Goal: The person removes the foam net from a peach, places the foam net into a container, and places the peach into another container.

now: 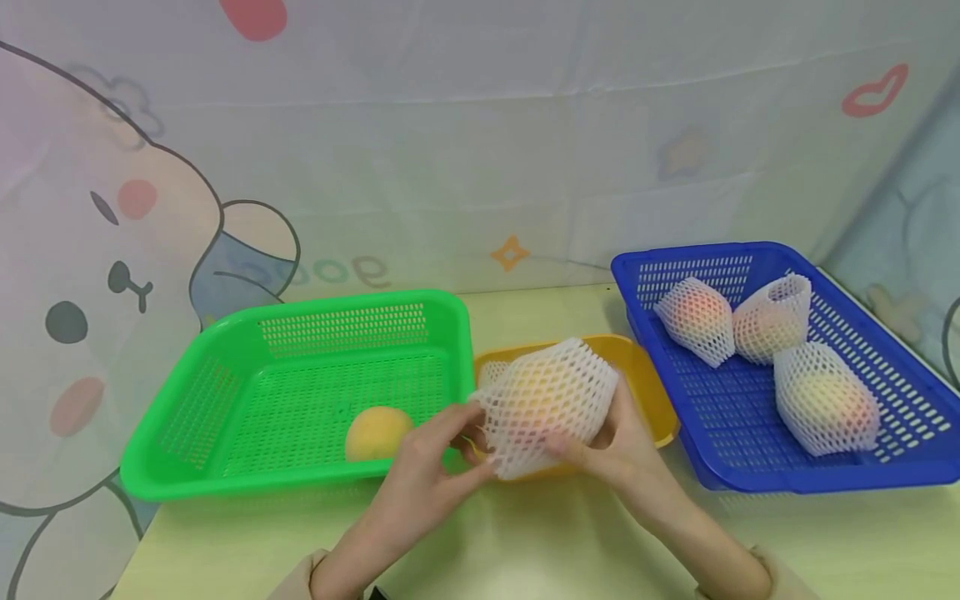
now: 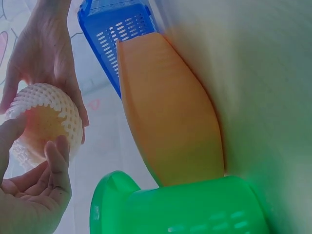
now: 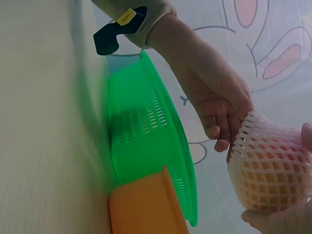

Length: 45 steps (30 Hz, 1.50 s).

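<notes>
Gripping a fruit (image 1: 542,400) in a white net (image 1: 588,371) near the centre of the head view, the right hand (image 1: 622,446) clamps it from the right, thumb across the front. The left hand (image 1: 427,462) pinches the net's left edge. In the left wrist view, bare fruit shows through the net's mouth, at middle left. Both hands are over the orange basket (image 1: 648,387). At left, the green basket (image 1: 292,425) holds a yellow fruit (image 1: 378,433); at right, the blue basket (image 1: 731,429) holds three netted fruits (image 1: 825,400). The desk (image 1: 525,542) fills the bottom.
</notes>
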Available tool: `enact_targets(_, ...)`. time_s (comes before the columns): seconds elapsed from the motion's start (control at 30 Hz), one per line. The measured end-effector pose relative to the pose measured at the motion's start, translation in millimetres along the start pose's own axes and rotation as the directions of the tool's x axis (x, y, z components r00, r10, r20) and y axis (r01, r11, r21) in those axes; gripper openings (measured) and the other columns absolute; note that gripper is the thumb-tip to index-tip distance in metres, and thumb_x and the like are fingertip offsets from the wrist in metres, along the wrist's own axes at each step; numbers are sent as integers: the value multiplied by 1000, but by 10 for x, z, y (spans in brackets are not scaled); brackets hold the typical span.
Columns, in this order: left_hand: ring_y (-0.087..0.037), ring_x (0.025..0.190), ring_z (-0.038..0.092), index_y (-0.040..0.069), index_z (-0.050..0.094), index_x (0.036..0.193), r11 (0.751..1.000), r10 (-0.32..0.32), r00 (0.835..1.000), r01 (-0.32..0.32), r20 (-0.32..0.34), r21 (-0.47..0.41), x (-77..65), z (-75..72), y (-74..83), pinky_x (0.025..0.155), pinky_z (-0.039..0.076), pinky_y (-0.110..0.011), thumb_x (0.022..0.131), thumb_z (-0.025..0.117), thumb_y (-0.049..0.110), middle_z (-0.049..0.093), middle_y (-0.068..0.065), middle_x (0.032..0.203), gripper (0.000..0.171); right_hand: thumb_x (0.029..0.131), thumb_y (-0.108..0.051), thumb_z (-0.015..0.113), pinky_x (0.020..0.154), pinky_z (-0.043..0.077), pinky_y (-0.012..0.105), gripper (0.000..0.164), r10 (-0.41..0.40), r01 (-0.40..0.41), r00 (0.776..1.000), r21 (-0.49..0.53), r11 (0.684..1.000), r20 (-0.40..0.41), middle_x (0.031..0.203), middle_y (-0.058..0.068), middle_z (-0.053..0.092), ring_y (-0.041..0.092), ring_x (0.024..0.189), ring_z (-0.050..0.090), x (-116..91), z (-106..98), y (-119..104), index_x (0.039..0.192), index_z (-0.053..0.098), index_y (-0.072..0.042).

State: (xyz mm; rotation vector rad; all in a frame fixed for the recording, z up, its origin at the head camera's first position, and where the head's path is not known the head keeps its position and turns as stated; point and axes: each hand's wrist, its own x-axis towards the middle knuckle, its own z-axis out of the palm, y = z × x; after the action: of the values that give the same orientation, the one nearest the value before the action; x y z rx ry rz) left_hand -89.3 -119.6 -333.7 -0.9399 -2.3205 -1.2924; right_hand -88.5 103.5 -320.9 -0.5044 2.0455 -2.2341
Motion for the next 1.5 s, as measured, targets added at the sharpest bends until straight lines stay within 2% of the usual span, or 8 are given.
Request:
enact_targets(0.1, -12, 74, 62, 2, 58, 120, 1000, 13, 1000, -13, -12, 8, -5, 10, -7, 67, 54, -20, 75, 78, 2, 66, -5, 89, 50, 85, -23, 72, 93, 52, 25, 80, 15, -15, 1000, -3, 1000, 11, 135, 20, 39, 20, 115, 56, -12, 3, 6, 143, 19, -12)
enact_targets(0.33, -5, 70, 59, 6, 54, 123, 1000, -22, 1000, 23, -12, 19, -6, 21, 2, 67, 54, -20, 76, 78, 6, 64, -4, 91, 53, 86, -28, 71, 95, 50, 24, 82, 15, -15, 998, 4, 1000, 56, 135, 21, 40, 21, 116, 54, -32, 35, -7, 145, 17, -13)
enact_targets(0.5, -6, 73, 61, 8, 52, 124, 999, -40, 999, 40, 3, 16, -5, 18, 21, 71, 55, -23, 75, 79, 7, 65, -4, 95, 55, 85, -29, 72, 95, 50, 25, 83, 0, -2, 996, 20, 1000, 85, 136, 20, 39, 21, 117, 53, -23, 30, 21, 145, 17, -14)
enact_targets(0.73, -9, 80, 65, 10, 49, 129, 1000, -19, 1000, 19, 17, -5, 1, 19, 20, 74, 56, -26, 76, 79, 7, 64, -5, 103, 61, 85, -27, 71, 95, 51, 27, 82, -28, 23, 993, 44, 999, 111, 136, 16, 39, 21, 118, 53, -6, -15, 118, 145, 17, -17)
enact_targets(0.87, -10, 81, 65, 11, 48, 131, 1000, -25, 999, 25, 22, -12, -4, 18, 28, 76, 56, -25, 76, 79, 7, 63, -5, 107, 63, 86, -27, 69, 97, 49, 27, 77, -23, 15, 993, 72, 997, 113, 137, 16, 38, 21, 120, 52, -24, 4, 40, 144, 18, -19)
enact_targets(1.13, -10, 85, 66, 13, 44, 135, 999, -49, 998, 50, 31, -9, -17, 11, 62, 78, 56, -25, 76, 79, 7, 60, -6, 114, 69, 92, -15, 58, 96, 50, 29, 59, -97, 76, 986, 151, 986, 137, 133, 8, 44, 19, 118, 53, -38, 0, 24, 140, 23, -18)
enact_targets(1.4, -13, 89, 65, 14, 42, 136, 995, -99, 994, 99, 53, -7, -18, 7, 96, 81, 56, -27, 73, 78, 4, 57, -5, 120, 74, 98, -7, 42, 103, 44, 25, 41, -137, 90, 980, 290, 953, 147, 131, 2, 46, 16, 120, 48, -9, -66, 53, 136, 30, -16)
enact_targets(1.5, -14, 90, 64, 14, 41, 136, 994, -106, 993, 106, 58, 2, -19, 7, 102, 82, 56, -27, 71, 78, 4, 57, -4, 121, 75, 99, -4, 40, 104, 43, 24, 36, -146, 100, 980, 294, 950, 138, 129, 1, 48, 15, 119, 48, -8, -67, 50, 133, 36, -14)
